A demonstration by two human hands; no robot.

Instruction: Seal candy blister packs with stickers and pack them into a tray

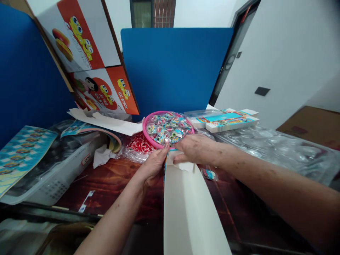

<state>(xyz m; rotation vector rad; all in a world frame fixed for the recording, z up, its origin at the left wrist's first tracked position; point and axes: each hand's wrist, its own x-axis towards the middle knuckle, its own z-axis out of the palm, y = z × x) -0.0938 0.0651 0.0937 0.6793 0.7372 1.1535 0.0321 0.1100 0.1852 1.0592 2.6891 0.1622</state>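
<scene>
Blue partitions (175, 67) back a cluttered wooden table (111, 184); left hand (154, 164) pinches the white carton (190, 209) at its open end, right hand (198, 148) grasping its flap, steadying it beside the pink candy basin (148, 136).

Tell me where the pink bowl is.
In the head view the pink bowl sits mid-table before the blue panel, just beyond both hands, with flat printed boxes to its right.
</scene>
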